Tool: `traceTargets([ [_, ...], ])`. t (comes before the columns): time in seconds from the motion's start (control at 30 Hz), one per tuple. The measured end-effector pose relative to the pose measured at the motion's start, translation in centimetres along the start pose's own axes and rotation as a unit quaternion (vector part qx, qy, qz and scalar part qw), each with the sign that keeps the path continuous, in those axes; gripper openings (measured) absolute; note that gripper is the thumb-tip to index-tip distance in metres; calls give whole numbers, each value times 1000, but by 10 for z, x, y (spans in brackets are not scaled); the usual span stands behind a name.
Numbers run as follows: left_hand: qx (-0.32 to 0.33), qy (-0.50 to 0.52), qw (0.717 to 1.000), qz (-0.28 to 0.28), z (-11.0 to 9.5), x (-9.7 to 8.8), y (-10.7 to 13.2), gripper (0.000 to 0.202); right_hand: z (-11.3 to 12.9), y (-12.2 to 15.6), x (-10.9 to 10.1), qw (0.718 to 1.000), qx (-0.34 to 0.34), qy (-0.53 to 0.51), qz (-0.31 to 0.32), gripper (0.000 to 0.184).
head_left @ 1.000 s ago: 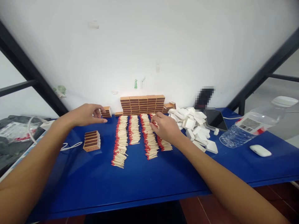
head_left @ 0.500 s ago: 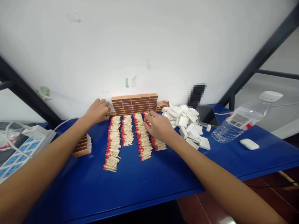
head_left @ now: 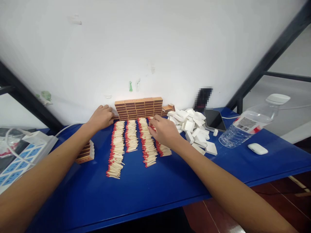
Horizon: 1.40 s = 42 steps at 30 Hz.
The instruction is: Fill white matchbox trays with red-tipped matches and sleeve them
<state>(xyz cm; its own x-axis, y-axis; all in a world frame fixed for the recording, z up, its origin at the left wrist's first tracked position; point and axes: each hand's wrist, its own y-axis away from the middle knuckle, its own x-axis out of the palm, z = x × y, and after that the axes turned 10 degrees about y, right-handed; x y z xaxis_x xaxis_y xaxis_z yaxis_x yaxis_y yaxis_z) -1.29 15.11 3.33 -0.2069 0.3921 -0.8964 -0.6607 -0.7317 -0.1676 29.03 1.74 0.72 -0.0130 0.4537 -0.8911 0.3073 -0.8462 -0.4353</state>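
Note:
Several rows of red-tipped matches (head_left: 131,139) lie on the blue table (head_left: 155,184). My right hand (head_left: 163,131) rests on the rightmost row with its fingers curled and pinched over matches. My left hand (head_left: 100,117) is at the back left, fingers curled against the left end of a stacked wall of brown matchbox sleeves (head_left: 139,108), beside a small box I can barely see. A small stack of brown sleeves (head_left: 85,152) sits under my left forearm.
A heap of white inner trays (head_left: 194,127) lies right of the matches. Beyond it are a dark tablet (head_left: 214,119), a lying plastic water bottle (head_left: 250,126) and a white earbud case (head_left: 257,149). A white power strip (head_left: 24,152) sits at the left edge.
My left hand moved from the small brown box towards the left end of the sleeve wall. My right hand stayed on the matches. The view shifted left, bringing the power strip into sight.

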Motion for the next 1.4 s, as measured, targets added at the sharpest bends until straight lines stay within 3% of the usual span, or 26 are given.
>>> traceTargets([
  [0.2,-16,3,1000,0,5,-10,3,30,0,0,-1,1000,-2,4,7,25],
  [0.4,-63,38,997,6,5,-31,17,32,0,0,-2,1000,0,9,14,25],
  [0.63,-148,95,984,39,11,-51,78,56,-2,0,-4,1000,9,9,19,24],
  [0.7,-184,126,970,93,22,-47,97,63,-2,0,-4,1000,9,7,17,23],
  [0.77,-180,179,956,150,36,-40,113,53,-4,0,-4,1000,8,4,10,24],
  [0.87,-137,222,960,97,54,-28,128,47,-10,-2,-7,1000,22,1,-3,25],
  [0.97,-129,233,962,60,56,-27,131,42,-29,-5,-15,998,57,16,-23,25],
  [1.1,-106,208,968,-96,20,-49,119,40,-71,-5,-28,990,123,66,-31,24],
  [1.2,-17,249,953,-173,-24,-63,109,28,-98,-2,-34,989,120,39,75,15],
  [1.3,55,255,936,-236,-62,-62,104,22,-110,0,-31,973,106,-21,205,13],
  [1.4,111,200,935,-272,-83,-52,105,15,-107,1,-25,971,62,-23,231,29],
])
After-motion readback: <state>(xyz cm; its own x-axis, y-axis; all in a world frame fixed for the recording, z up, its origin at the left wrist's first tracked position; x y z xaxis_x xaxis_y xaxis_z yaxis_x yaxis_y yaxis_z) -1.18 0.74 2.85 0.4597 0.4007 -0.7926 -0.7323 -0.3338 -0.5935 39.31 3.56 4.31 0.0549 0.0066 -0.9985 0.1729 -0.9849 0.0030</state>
